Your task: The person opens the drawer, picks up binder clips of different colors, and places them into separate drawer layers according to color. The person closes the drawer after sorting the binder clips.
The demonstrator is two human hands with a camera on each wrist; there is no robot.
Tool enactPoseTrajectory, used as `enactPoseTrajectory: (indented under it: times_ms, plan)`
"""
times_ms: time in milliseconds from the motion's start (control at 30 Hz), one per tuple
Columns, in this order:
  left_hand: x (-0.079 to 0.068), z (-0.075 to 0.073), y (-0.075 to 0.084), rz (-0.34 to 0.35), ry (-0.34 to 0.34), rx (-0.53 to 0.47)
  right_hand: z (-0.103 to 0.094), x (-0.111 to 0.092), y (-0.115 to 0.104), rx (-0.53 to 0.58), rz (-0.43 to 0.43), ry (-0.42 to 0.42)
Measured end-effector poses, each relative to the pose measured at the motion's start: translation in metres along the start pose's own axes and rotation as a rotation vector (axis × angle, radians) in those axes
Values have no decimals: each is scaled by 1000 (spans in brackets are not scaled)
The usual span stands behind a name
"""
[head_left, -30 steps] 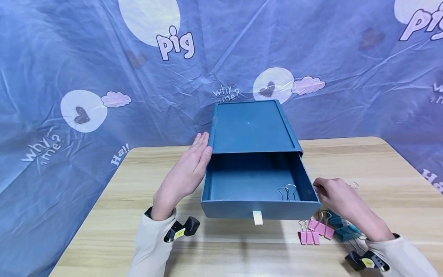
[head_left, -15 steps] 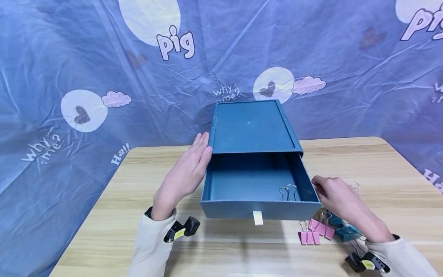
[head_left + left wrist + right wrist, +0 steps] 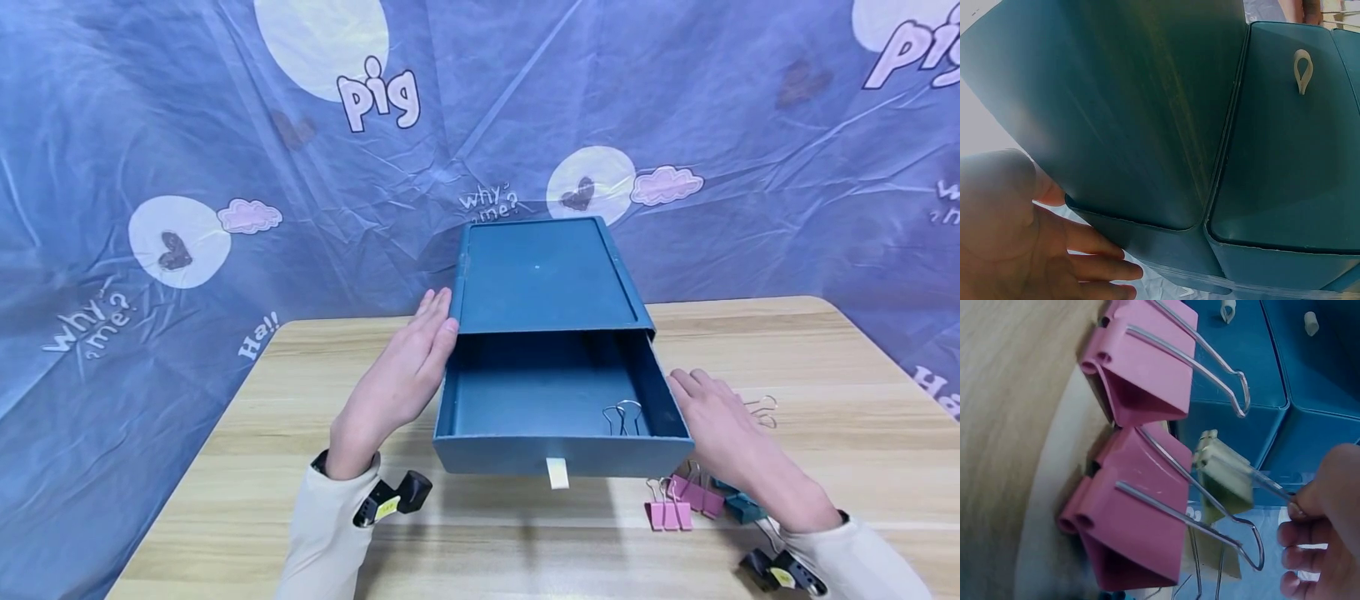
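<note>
A blue drawer box (image 3: 551, 275) stands with its upper drawer (image 3: 510, 457) pulled out. Wire handles (image 3: 622, 418) of a clip or clips show at the drawer's front right corner; their bodies are hidden behind the drawer front. My left hand (image 3: 397, 367) rests along the box's left side with its fingers straight, as the left wrist view also shows. Beside the drawer's right side is my right hand (image 3: 723, 429). In the right wrist view, it pinches the wire handle of a pale yellow binder clip (image 3: 1225, 472) between thumb and finger.
Pink binder clips (image 3: 669, 515) and teal binder clips (image 3: 744, 507) lie on the wooden table (image 3: 285, 467) by my right forearm. Another pale yellow clip (image 3: 1213, 553) lies behind the pink ones. Clip wires (image 3: 763, 410) show beyond my right hand. Printed blue cloth (image 3: 375, 183) hangs behind.
My right hand has shifted slightly up and left along the drawer's side, and its fingers now reach farther forward. More wires show beyond it. My left hand and the drawer have stayed put.
</note>
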State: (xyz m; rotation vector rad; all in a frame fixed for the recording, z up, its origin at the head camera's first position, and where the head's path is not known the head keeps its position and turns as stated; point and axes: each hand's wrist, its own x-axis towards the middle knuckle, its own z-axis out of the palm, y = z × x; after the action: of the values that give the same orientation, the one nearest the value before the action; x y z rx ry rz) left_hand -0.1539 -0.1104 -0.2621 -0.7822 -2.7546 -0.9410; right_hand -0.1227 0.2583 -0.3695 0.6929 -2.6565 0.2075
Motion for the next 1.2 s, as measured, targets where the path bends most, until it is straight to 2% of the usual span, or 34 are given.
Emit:
enactPoseTrajectory:
  times_ms: [133,267,367,533,700,800,1200]
  plan:
    - [0,0,0,-2,-2,-4,-1,1,-3,70,28,25]
    - [0,-1,1,-5,-6,-7,-3,4,-2,238,139,41]
    - [0,-2,1,-5,-7,-9,-5,6,0,346,224,27]
    - [-1,-1,0,-8,-7,-15,-6,5,4,419,314,-18]
    - [-1,-1,1,-5,-7,-17,-4,1,9,458,451,-76]
    - [0,-1,0,1,-8,-17,-2,-1,13,448,497,-72]
    - [0,0,0,-10,-10,-16,-6,0,17,408,543,143]
